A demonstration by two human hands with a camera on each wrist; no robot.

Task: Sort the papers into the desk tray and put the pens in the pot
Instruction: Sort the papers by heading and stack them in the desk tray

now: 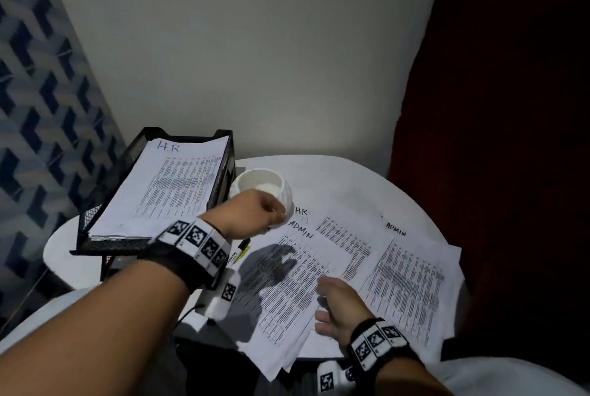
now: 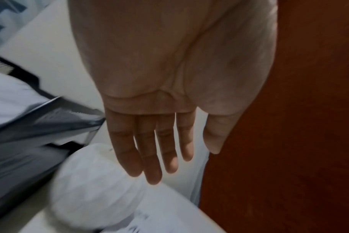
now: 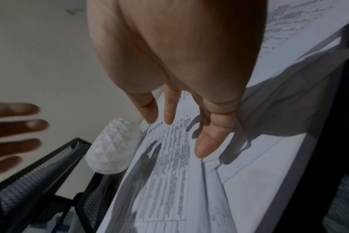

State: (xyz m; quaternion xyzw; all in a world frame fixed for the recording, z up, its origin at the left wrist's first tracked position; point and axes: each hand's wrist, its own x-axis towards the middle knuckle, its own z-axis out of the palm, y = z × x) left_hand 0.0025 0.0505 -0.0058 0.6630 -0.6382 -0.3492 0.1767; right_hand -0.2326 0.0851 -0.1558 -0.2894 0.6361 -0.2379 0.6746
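Observation:
A black mesh desk tray stands at the table's left with a sheet marked H.R. on top. A white faceted pot sits just right of it. My left hand hovers in front of the pot, fingers straight and empty. Several printed sheets lie spread on the table: one marked ADMIN, one marked H.R., another marked ADMIN. My right hand is low over the near ADMIN sheet with relaxed, spread fingers holding nothing. A black and yellow pen lies partly hidden under my left wrist.
The small white round table stands against a pale wall. A dark red surface rises close on the right and a patterned wall on the left. The near sheets overhang the table's front edge. The tray and pot nearly touch.

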